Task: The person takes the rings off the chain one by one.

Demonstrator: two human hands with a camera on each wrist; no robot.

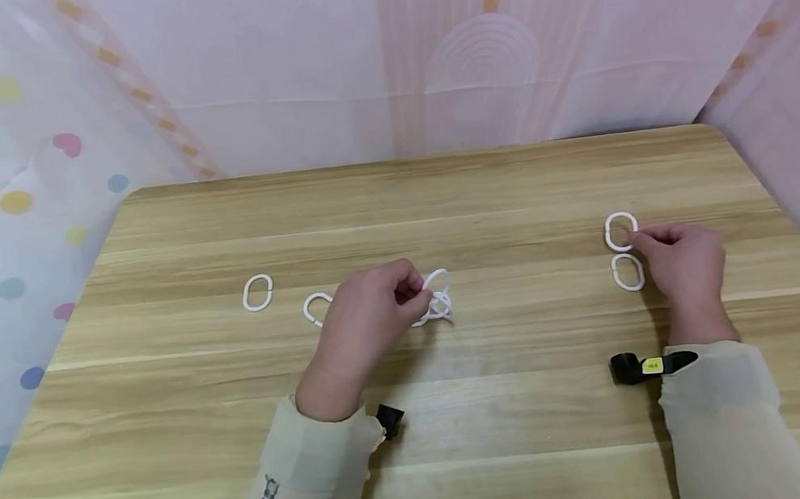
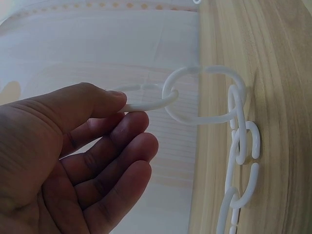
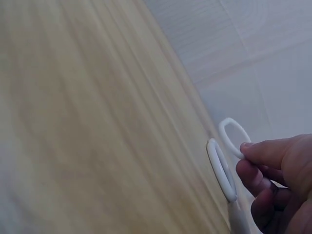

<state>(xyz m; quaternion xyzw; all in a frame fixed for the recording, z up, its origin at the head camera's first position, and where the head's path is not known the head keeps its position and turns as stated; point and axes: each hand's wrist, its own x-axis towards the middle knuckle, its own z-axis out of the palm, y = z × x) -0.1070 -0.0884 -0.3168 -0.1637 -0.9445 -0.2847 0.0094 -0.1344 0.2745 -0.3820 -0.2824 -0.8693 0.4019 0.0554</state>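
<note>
My left hand (image 1: 370,313) pinches an end link of a white plastic chain (image 2: 237,126) between thumb and index finger. In the left wrist view the held link passes through a second link, and several more joined links trail down onto the table. At the right, my right hand (image 1: 687,260) pinches the edge of a loose white oval link (image 3: 234,136) with thumb and forefinger. Just nearer than it, a second white link (image 1: 628,273) lies flat on the table. Each link has a small gap in one side.
A single white link (image 1: 257,293) lies on the wooden table (image 1: 534,414) at the left. Another white link (image 1: 314,307) shows partly behind the left hand; whether it joins the chain cannot be seen. A patterned curtain (image 1: 322,62) hangs along the table's far edge.
</note>
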